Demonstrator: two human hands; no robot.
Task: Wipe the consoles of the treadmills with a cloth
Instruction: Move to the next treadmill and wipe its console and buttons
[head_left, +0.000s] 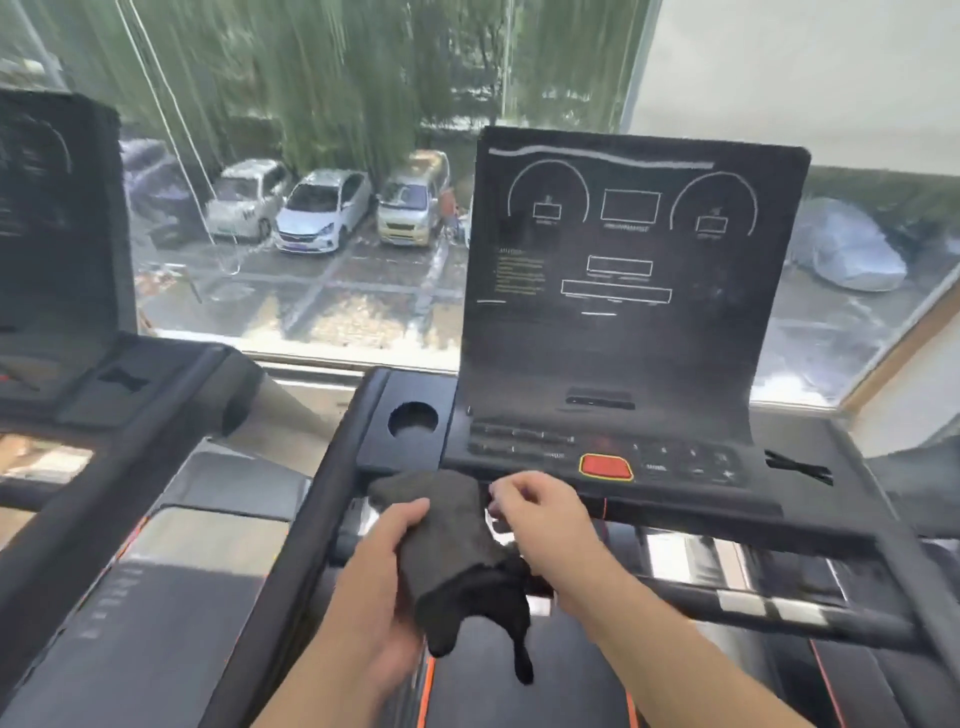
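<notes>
As the left hand (384, 566) gripped the limp, probably light cloth (452, 551) at its middle, the right hand (545, 514) curled beside it; whether it pinched, I could not tell.

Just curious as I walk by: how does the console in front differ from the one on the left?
The front console shows whole, white dials plain; the left console is cut off, markings faint. The cloth, held by the left hand, is near the front console, away from the left console. Both are black upright panels.
</notes>
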